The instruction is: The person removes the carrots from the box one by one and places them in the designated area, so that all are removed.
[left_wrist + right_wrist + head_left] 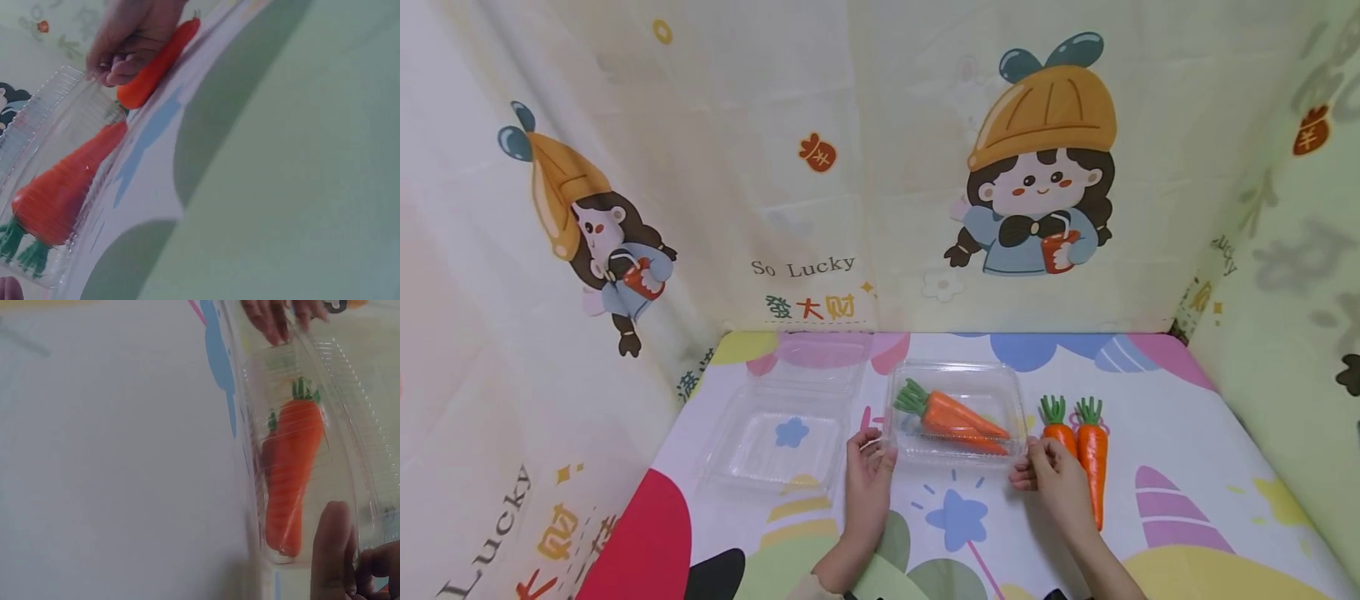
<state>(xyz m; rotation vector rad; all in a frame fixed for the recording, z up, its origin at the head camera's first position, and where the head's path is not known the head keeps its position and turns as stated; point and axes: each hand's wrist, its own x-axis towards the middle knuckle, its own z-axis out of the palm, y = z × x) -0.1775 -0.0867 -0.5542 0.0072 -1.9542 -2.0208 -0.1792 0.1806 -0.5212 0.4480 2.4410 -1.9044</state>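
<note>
A clear plastic clamshell box [910, 451] lies in front of me, its lid down over two orange carrots [951, 414] with green tops. My left hand [867, 487] pinches the rim at the box's near left corner. At the near right corner, my right hand [1063, 487] grips the rim between thumb and fingers, and the right wrist view shows its thumb [333, 531] against the clear plastic. Beside that hand lie two loose carrots, one [1057, 432] partly hidden behind it and the other [1092, 458] in fuller view.
To the left, a second clear clamshell box [737, 454] stands with its lid [812, 367] folded back. A patterned cloth [955, 521] covers the table. Printed curtains [895, 167] hang behind and along both sides.
</note>
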